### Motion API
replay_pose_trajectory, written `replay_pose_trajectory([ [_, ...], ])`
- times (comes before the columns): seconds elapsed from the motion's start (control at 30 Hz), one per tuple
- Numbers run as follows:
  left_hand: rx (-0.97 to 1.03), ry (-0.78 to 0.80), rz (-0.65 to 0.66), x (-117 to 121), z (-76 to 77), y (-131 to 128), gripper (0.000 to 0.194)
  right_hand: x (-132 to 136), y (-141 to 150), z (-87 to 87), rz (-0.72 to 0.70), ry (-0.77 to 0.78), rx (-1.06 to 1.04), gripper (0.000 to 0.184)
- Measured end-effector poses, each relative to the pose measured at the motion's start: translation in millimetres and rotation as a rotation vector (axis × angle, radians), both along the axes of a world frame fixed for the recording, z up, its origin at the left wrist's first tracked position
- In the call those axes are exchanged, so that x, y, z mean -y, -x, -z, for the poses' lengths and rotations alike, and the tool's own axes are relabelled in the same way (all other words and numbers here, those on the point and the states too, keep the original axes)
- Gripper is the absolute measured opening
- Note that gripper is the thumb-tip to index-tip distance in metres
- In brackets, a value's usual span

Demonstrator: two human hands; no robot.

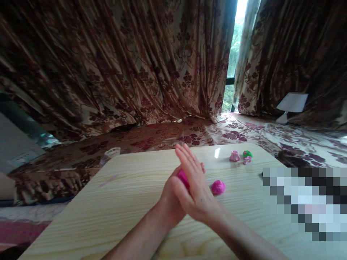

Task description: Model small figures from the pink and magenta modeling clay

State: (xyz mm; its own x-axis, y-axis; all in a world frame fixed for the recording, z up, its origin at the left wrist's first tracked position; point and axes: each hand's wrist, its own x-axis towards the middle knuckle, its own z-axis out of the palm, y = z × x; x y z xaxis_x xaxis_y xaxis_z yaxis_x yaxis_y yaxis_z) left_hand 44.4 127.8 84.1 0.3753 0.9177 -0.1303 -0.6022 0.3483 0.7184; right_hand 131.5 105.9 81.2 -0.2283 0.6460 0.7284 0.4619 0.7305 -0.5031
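Left hand [171,196] and right hand [197,186] hold pink dough [183,177] between palms (squishy sandwich!). Looks like press or roll step; next push needs soft, flat palms. Pink lump [218,187] sits on table [121,206], near right hand.

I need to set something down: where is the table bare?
On the table, the widest patch lies between left hand and left edge, around a pink smear. A smaller one runs right from the loose lump to the blurred area. Crowded: mid-table, where the right hand meets the left around a held lump, and far right, with pink pieces and a green one.
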Motion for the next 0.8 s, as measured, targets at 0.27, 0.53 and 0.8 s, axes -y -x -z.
replay_pose_trajectory([
  [0.27, 0.004, -0.161, -0.116, -23.0, -19.1, 27.0, 0.045, 9.3, 10.4, 4.3, -0.129, -0.046, 0.161, 0.059],
  [0.53, 0.023, 0.009, 0.051, 3.8, 8.8, 14.0, 0.04, -14.8, -5.6, 19.8, 0.102, 0.045, 0.069, 0.05],
  [0.8, -0.454, -0.213, -0.111, -2.8, -2.9, 19.4, 0.046, 11.3, 15.5, -2.1, -0.125, -0.107, 0.204, 0.056],
])
